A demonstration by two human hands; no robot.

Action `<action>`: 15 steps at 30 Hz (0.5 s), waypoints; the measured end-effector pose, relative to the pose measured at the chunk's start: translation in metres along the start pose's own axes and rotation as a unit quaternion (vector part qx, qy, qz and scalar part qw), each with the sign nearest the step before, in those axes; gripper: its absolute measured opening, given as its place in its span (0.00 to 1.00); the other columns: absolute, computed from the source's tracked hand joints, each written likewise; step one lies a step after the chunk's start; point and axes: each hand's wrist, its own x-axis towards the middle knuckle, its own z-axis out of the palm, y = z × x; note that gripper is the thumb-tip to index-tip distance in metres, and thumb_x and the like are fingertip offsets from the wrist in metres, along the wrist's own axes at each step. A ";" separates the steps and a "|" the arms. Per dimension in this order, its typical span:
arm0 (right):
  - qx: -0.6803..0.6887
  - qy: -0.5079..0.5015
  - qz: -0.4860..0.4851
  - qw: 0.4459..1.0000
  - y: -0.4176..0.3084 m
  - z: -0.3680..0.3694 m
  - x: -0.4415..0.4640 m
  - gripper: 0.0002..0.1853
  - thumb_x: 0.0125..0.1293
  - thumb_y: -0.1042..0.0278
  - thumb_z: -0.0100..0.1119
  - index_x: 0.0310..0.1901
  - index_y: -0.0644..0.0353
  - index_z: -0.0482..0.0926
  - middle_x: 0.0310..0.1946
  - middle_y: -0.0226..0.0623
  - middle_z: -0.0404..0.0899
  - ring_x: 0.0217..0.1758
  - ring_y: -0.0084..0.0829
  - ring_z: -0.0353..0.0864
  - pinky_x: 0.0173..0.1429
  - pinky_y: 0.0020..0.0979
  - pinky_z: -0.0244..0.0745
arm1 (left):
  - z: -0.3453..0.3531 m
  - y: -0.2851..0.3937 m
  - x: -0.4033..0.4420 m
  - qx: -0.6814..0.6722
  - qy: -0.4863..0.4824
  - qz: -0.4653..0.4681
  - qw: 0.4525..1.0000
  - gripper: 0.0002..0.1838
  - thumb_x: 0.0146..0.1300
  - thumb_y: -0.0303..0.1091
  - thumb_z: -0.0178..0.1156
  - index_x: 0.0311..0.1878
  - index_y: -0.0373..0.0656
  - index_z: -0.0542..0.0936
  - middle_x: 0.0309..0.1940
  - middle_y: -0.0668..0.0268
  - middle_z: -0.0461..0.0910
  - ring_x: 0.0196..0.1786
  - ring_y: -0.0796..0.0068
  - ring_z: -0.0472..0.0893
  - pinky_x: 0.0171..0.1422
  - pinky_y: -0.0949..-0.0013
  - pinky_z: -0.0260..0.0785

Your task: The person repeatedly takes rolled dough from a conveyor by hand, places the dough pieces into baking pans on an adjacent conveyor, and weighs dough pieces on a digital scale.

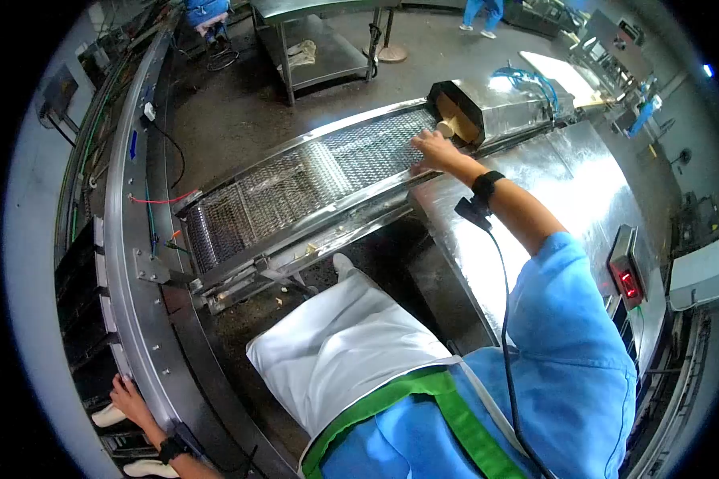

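Blue shirt [571, 347] closest, at four; red digits [629, 283] at three, unreadable. Right hand [434, 149] at one, fingers parted, seemingly empty, pale piece [445, 128] beside it; left hand [133, 402] at eight, by a white piece [108, 416], grip unclear.

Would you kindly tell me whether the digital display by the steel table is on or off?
On: the digital display shows glowing red digits, though they are too small to read surely.

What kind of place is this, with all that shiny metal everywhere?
It looks like a factory, perhaps one that makes food. You can tell from the long mesh conveyor belt, the big steel table and the white apron.
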 end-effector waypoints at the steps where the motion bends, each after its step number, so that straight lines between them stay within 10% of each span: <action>1: -0.061 0.053 0.042 0.996 0.005 -0.001 -0.006 0.25 0.44 0.59 0.62 0.48 0.49 0.69 0.50 0.40 0.65 0.55 0.42 0.62 0.49 0.41 0.65 | -0.003 -0.004 -0.005 0.001 -0.039 -0.008 0.999 0.18 0.60 0.42 0.43 0.49 0.43 0.68 0.38 0.50 0.67 0.42 0.53 0.66 0.48 0.59 0.55; 6: -0.168 0.051 0.109 0.978 0.049 0.011 0.018 0.23 0.49 0.60 0.56 0.50 0.43 0.67 0.49 0.36 0.62 0.54 0.39 0.61 0.53 0.43 0.61 | -0.033 0.002 -0.032 -0.026 -0.074 0.064 0.995 0.20 0.58 0.34 0.47 0.54 0.42 0.63 0.49 0.46 0.62 0.53 0.49 0.60 0.57 0.57 0.50; 10: -0.274 0.189 -0.019 0.943 0.074 0.053 0.053 0.17 0.53 0.52 0.51 0.41 0.52 0.71 0.41 0.39 0.69 0.45 0.38 0.67 0.43 0.39 0.64 | -0.041 0.005 -0.040 -0.031 -0.089 0.024 0.995 0.21 0.54 0.26 0.51 0.53 0.43 0.65 0.48 0.48 0.64 0.52 0.52 0.62 0.57 0.59 0.52; 11: -0.127 0.191 0.047 0.972 0.077 0.061 0.074 0.18 0.54 0.51 0.50 0.40 0.57 0.71 0.35 0.44 0.71 0.40 0.39 0.70 0.40 0.38 0.65 | -0.044 0.010 -0.044 -0.054 -0.057 0.032 0.996 0.19 0.54 0.26 0.51 0.52 0.43 0.66 0.47 0.49 0.65 0.52 0.53 0.62 0.57 0.59 0.52; 12: -0.322 0.245 -0.075 0.911 0.063 0.058 0.071 0.17 0.55 0.54 0.50 0.39 0.60 0.71 0.28 0.47 0.72 0.35 0.40 0.72 0.36 0.37 0.66 | -0.059 0.024 -0.045 -0.057 -0.067 0.003 0.996 0.19 0.53 0.27 0.52 0.50 0.43 0.67 0.47 0.50 0.65 0.52 0.53 0.63 0.56 0.58 0.52; 13: -0.082 0.204 0.017 0.975 0.060 0.063 0.100 0.15 0.56 0.57 0.49 0.38 0.60 0.71 0.27 0.45 0.72 0.33 0.38 0.73 0.34 0.36 0.67 | -0.065 0.027 -0.046 -0.049 -0.056 -0.002 0.997 0.19 0.52 0.27 0.52 0.50 0.43 0.68 0.46 0.52 0.65 0.52 0.54 0.63 0.56 0.59 0.52; 15: -0.167 0.222 -0.139 0.951 0.076 0.067 0.102 0.12 0.53 0.63 0.51 0.36 0.61 0.70 0.27 0.46 0.73 0.33 0.41 0.73 0.34 0.39 0.68 | -0.070 0.024 -0.055 -0.038 -0.038 -0.003 0.999 0.19 0.50 0.28 0.53 0.49 0.44 0.69 0.44 0.54 0.66 0.52 0.56 0.63 0.55 0.59 0.53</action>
